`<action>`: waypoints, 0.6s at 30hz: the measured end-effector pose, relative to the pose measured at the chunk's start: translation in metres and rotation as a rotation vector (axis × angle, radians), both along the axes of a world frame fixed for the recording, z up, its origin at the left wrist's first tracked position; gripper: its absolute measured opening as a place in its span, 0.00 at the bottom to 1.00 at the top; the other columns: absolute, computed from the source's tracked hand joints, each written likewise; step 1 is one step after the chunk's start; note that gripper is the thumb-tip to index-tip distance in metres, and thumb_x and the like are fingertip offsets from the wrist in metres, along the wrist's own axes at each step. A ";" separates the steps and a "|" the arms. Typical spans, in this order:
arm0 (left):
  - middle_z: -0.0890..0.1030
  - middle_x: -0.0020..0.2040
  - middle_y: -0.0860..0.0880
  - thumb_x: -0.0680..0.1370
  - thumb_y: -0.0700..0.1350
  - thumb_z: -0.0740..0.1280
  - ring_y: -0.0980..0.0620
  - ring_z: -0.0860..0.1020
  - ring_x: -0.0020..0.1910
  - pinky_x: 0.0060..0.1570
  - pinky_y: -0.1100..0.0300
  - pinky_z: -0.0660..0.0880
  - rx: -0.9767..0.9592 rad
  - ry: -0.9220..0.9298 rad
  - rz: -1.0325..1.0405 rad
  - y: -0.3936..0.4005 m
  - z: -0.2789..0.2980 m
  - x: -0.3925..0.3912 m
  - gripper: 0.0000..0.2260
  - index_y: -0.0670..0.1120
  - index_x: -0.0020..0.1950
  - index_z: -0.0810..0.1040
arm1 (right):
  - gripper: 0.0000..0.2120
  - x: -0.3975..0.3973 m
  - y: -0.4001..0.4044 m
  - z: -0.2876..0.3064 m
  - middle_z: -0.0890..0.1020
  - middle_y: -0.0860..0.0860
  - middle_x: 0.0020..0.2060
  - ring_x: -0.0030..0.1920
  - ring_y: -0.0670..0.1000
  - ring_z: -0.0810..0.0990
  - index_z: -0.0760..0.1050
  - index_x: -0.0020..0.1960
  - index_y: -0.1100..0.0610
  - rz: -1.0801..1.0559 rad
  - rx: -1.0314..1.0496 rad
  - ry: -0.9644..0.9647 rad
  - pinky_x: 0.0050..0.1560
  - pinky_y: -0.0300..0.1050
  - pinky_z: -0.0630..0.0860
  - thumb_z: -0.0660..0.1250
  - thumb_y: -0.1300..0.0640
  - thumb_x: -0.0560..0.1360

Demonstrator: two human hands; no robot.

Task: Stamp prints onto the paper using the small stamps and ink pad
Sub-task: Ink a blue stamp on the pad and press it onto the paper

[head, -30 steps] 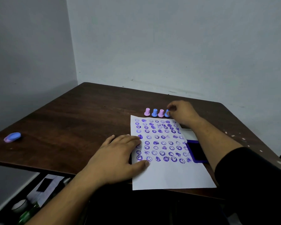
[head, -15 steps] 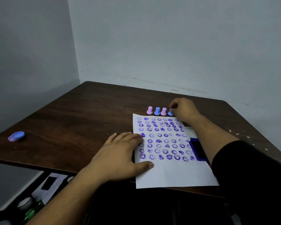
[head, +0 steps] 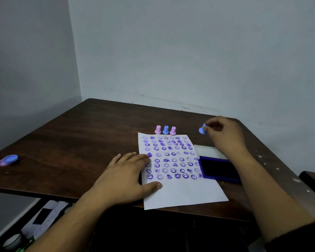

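— Above the far right of the surface [head: 80, 142], a small blue stamp [head: 201, 130] is held off the wood, pinched in the closed grip of the right hand [head: 224, 135]. The open ink pad [head: 219, 170] lies below and nearer, just beside the paper's right edge.

— And the paper [head: 182, 193]?

— It is pinned flat under the left hand [head: 127, 180], whose grip is spread open and holds nothing. Rows of purple prints fill the upper part; the near strip is bare. Three more stamps [head: 165, 130] are stood upright just beyond the far edge.

— What could go wrong?

— The stamp could be tipped on the pad and unevenly inked, so a blotched print would be left, as some already are. The sheet could be dragged if the left hand were lifted early.

— Anything unclear?

— The stamp's face cannot be made out; it is blurred. The designs on the standing stamps are hidden. A blue and pink object [head: 8, 160] at the far left cannot be identified.
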State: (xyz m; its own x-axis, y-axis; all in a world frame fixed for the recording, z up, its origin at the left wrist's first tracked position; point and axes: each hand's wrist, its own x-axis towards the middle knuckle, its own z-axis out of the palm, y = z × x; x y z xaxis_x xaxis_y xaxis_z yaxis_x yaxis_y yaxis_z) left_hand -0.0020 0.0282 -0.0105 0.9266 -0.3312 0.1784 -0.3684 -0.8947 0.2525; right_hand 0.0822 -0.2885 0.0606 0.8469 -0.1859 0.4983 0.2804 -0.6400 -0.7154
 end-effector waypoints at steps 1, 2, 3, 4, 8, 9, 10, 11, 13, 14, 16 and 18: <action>0.59 0.78 0.65 0.65 0.84 0.46 0.59 0.54 0.78 0.77 0.48 0.48 0.004 0.002 -0.002 0.000 0.000 0.000 0.47 0.61 0.78 0.59 | 0.05 -0.014 -0.007 -0.004 0.88 0.36 0.40 0.45 0.36 0.86 0.84 0.44 0.47 -0.006 0.027 -0.003 0.46 0.34 0.78 0.74 0.57 0.74; 0.59 0.78 0.65 0.65 0.84 0.46 0.60 0.54 0.78 0.77 0.49 0.48 0.007 0.005 -0.004 0.000 0.000 0.000 0.47 0.62 0.78 0.59 | 0.05 -0.028 -0.014 -0.009 0.89 0.38 0.41 0.46 0.37 0.86 0.85 0.44 0.47 -0.019 0.049 -0.004 0.47 0.38 0.79 0.75 0.57 0.74; 0.59 0.78 0.65 0.65 0.84 0.47 0.60 0.54 0.78 0.77 0.49 0.48 0.008 0.007 -0.006 0.001 0.000 0.001 0.46 0.62 0.78 0.59 | 0.06 -0.040 -0.021 -0.014 0.89 0.38 0.41 0.46 0.36 0.86 0.85 0.44 0.46 -0.036 0.065 -0.004 0.47 0.39 0.78 0.75 0.57 0.74; 0.59 0.78 0.66 0.65 0.84 0.47 0.60 0.54 0.78 0.77 0.49 0.48 0.006 0.009 -0.008 0.001 0.000 0.001 0.46 0.62 0.78 0.59 | 0.06 -0.050 -0.026 -0.020 0.89 0.37 0.41 0.45 0.36 0.86 0.85 0.44 0.46 -0.052 0.079 -0.003 0.46 0.39 0.78 0.76 0.57 0.74; 0.59 0.78 0.67 0.65 0.84 0.48 0.61 0.54 0.77 0.77 0.50 0.49 -0.003 0.022 -0.012 0.001 0.001 0.002 0.46 0.63 0.77 0.60 | 0.07 -0.075 -0.036 -0.046 0.87 0.35 0.40 0.44 0.35 0.85 0.85 0.44 0.46 -0.086 0.147 -0.004 0.41 0.33 0.77 0.78 0.57 0.75; 0.60 0.77 0.67 0.65 0.84 0.48 0.61 0.55 0.77 0.77 0.50 0.50 -0.003 0.020 -0.012 0.001 0.002 0.001 0.45 0.63 0.77 0.61 | 0.07 -0.077 -0.036 -0.051 0.87 0.34 0.40 0.43 0.35 0.85 0.85 0.44 0.46 -0.079 0.150 -0.011 0.40 0.29 0.77 0.78 0.58 0.75; 0.60 0.77 0.67 0.65 0.84 0.48 0.61 0.55 0.77 0.77 0.50 0.50 -0.004 0.017 -0.011 0.001 0.002 0.001 0.45 0.63 0.77 0.61 | 0.08 -0.078 -0.035 -0.056 0.87 0.34 0.40 0.43 0.35 0.85 0.84 0.43 0.46 -0.072 0.146 -0.012 0.40 0.27 0.76 0.78 0.58 0.75; 0.61 0.77 0.67 0.65 0.84 0.48 0.61 0.55 0.77 0.77 0.50 0.51 -0.005 0.012 -0.011 0.000 0.003 0.000 0.45 0.62 0.77 0.62 | 0.09 -0.080 -0.034 -0.060 0.87 0.34 0.40 0.43 0.36 0.85 0.84 0.42 0.46 -0.069 0.134 -0.012 0.40 0.26 0.76 0.78 0.59 0.75; 0.61 0.77 0.67 0.66 0.83 0.49 0.61 0.56 0.77 0.77 0.50 0.52 -0.016 0.010 -0.009 0.000 0.004 -0.001 0.44 0.62 0.77 0.62 | 0.09 -0.081 -0.032 -0.064 0.86 0.35 0.41 0.44 0.36 0.84 0.84 0.42 0.45 -0.076 0.078 -0.006 0.40 0.28 0.75 0.78 0.59 0.75; 0.61 0.77 0.67 0.66 0.83 0.49 0.61 0.56 0.77 0.77 0.50 0.52 -0.019 0.014 -0.007 0.000 0.005 -0.002 0.44 0.62 0.77 0.62 | 0.09 -0.081 -0.031 -0.064 0.86 0.37 0.41 0.45 0.36 0.84 0.84 0.42 0.45 -0.085 0.045 -0.002 0.40 0.28 0.75 0.77 0.58 0.75; 0.61 0.77 0.67 0.65 0.83 0.49 0.60 0.56 0.77 0.77 0.50 0.51 -0.018 0.023 -0.010 0.000 0.006 -0.003 0.44 0.63 0.77 0.62 | 0.09 -0.081 -0.031 -0.065 0.86 0.37 0.41 0.47 0.35 0.82 0.83 0.43 0.44 -0.099 -0.014 0.006 0.39 0.28 0.74 0.77 0.58 0.75; 0.60 0.77 0.67 0.64 0.84 0.50 0.61 0.55 0.77 0.77 0.49 0.51 -0.020 0.031 -0.009 0.000 0.007 -0.003 0.45 0.64 0.76 0.62 | 0.08 -0.081 -0.029 -0.065 0.85 0.36 0.42 0.48 0.36 0.81 0.83 0.44 0.44 -0.094 -0.067 0.023 0.40 0.29 0.74 0.77 0.56 0.75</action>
State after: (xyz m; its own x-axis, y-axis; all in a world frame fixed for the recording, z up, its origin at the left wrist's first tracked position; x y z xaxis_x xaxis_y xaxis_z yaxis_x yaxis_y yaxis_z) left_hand -0.0049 0.0285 -0.0035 0.9288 -0.3363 0.1558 -0.3680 -0.8862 0.2814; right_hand 0.0015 -0.3176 -0.0040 0.8387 -0.2317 0.4928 0.2011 -0.7092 -0.6757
